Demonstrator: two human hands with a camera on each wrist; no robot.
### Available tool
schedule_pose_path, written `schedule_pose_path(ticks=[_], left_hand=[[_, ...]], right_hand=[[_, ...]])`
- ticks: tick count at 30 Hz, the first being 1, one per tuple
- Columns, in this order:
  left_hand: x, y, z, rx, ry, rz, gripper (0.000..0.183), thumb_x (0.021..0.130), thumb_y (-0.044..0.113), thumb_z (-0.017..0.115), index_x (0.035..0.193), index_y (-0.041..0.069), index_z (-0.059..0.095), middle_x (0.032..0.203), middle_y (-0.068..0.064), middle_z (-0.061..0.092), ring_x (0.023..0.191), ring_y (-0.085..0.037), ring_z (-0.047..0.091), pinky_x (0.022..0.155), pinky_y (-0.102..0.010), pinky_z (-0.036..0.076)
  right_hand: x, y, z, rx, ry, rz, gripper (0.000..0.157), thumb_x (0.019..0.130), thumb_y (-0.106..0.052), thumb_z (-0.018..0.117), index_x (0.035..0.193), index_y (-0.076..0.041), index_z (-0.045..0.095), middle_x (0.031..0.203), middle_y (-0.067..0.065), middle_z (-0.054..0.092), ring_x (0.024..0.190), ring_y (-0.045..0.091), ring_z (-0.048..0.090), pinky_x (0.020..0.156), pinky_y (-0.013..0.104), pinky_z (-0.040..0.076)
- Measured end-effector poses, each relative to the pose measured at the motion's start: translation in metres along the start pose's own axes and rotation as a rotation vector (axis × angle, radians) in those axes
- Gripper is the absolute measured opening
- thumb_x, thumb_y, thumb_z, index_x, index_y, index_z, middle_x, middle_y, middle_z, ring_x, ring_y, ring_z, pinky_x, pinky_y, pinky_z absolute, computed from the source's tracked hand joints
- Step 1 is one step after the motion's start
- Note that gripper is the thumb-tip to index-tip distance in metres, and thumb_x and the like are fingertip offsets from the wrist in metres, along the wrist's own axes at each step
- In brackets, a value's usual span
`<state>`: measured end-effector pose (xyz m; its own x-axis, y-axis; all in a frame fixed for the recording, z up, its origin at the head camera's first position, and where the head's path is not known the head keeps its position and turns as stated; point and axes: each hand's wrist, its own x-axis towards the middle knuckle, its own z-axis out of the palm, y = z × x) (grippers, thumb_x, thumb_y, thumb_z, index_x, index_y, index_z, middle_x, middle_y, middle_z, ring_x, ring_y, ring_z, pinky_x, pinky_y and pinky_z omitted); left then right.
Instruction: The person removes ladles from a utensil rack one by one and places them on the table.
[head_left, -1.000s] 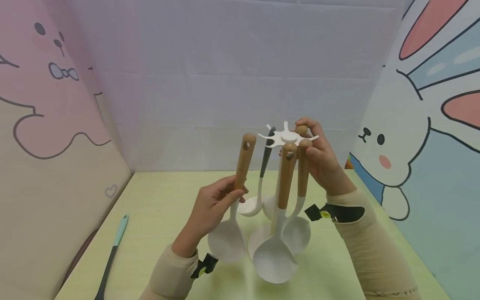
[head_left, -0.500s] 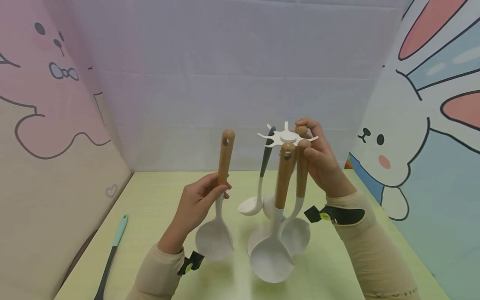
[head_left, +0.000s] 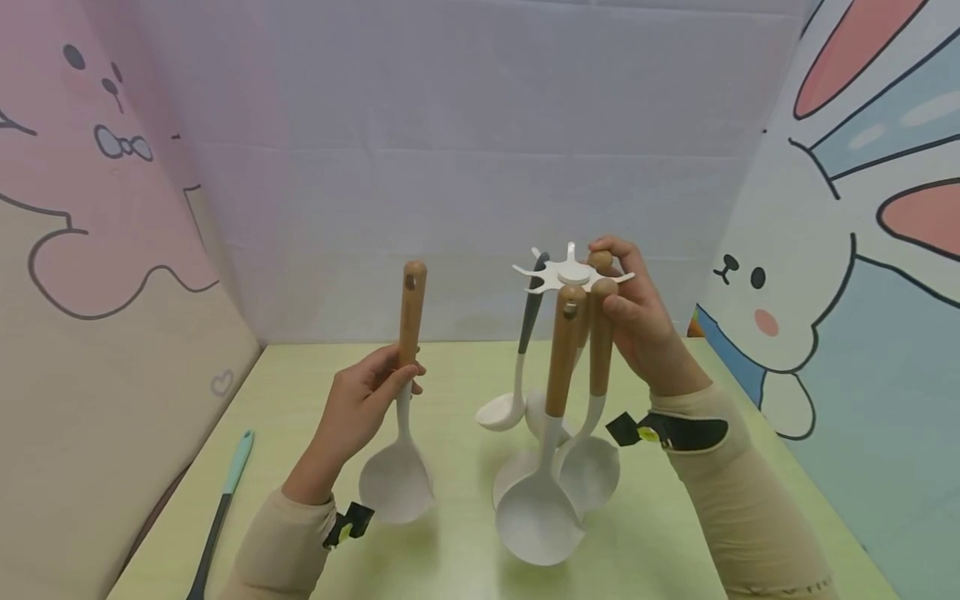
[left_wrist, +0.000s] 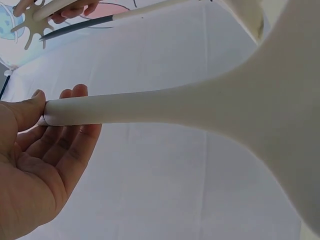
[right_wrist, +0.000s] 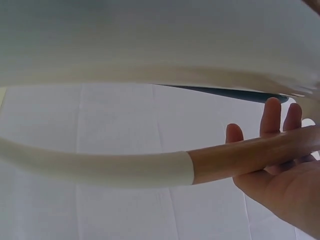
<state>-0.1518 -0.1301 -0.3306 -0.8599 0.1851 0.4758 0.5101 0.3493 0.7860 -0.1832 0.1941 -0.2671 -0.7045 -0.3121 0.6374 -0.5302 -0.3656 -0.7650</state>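
No text, brand, label or number can be read in any view. The side walls [head_left: 90,250] carry only cartoon drawings, and the small yellow spot on each black wrist strap [head_left: 678,429] at about four o'clock is too small to tell.

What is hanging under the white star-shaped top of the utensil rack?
Under the white star-shaped top hang two wooden-handled white ladles, a dark-handled small ladle and another white utensil behind. The right hand holds the handles near the top. The rack's post and base are mostly covered.
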Motion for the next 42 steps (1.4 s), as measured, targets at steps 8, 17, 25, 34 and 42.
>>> schedule_pose_path(ticks=[8, 17, 25, 34, 42], left_hand=[[0.000, -0.015, -0.014, 0.055, -0.042, -0.049, 0.015, 0.098, 0.007, 0.063, 0.111, 0.000, 0.067, 0.087, -0.008, 0.073, 0.077, -0.019, 0.070, 0.069, -0.030, 0.055], [0.000, -0.039, -0.028, 0.116, -0.073, -0.077, 0.016, 0.098, 0.007, 0.062, 0.111, -0.002, 0.067, 0.086, -0.008, 0.073, 0.075, -0.019, 0.070, 0.067, -0.029, 0.055], [-0.001, -0.059, -0.041, 0.148, -0.101, -0.153, 0.023, 0.099, 0.012, 0.062, 0.117, -0.003, 0.065, 0.091, -0.009, 0.072, 0.077, -0.018, 0.070, 0.066, -0.029, 0.055], [-0.005, -0.083, -0.055, 0.094, -0.143, -0.272, 0.033, 0.102, 0.011, 0.058, 0.126, -0.011, 0.057, 0.102, -0.018, 0.070, 0.079, -0.016, 0.070, 0.068, -0.028, 0.058], [-0.010, -0.107, -0.065, 0.082, -0.147, -0.345, 0.033, 0.102, 0.012, 0.057, 0.125, -0.013, 0.057, 0.103, -0.022, 0.069, 0.077, -0.013, 0.070, 0.066, -0.029, 0.058]], right_hand=[[0.001, 0.002, 0.001, -0.005, 0.000, -0.003, 0.054, 0.087, -0.040, 0.075, 0.129, -0.022, 0.044, 0.104, -0.003, 0.044, 0.103, 0.013, 0.049, 0.092, 0.037, 0.037], [0.001, 0.003, 0.003, 0.006, 0.015, -0.003, 0.056, 0.086, -0.040, 0.077, 0.128, -0.022, 0.045, 0.105, -0.003, 0.043, 0.103, 0.013, 0.049, 0.093, 0.036, 0.036], [0.001, 0.001, 0.007, 0.009, 0.006, -0.008, 0.054, 0.088, -0.038, 0.075, 0.129, -0.021, 0.045, 0.107, -0.003, 0.041, 0.105, 0.015, 0.048, 0.094, 0.039, 0.034], [0.003, 0.003, 0.009, -0.003, 0.017, -0.013, 0.053, 0.088, -0.038, 0.075, 0.129, -0.021, 0.046, 0.104, -0.004, 0.041, 0.102, 0.013, 0.048, 0.092, 0.036, 0.035], [0.004, 0.007, 0.007, -0.031, 0.039, -0.004, 0.052, 0.088, -0.039, 0.074, 0.128, -0.023, 0.045, 0.102, -0.003, 0.041, 0.100, 0.013, 0.047, 0.090, 0.036, 0.035]])
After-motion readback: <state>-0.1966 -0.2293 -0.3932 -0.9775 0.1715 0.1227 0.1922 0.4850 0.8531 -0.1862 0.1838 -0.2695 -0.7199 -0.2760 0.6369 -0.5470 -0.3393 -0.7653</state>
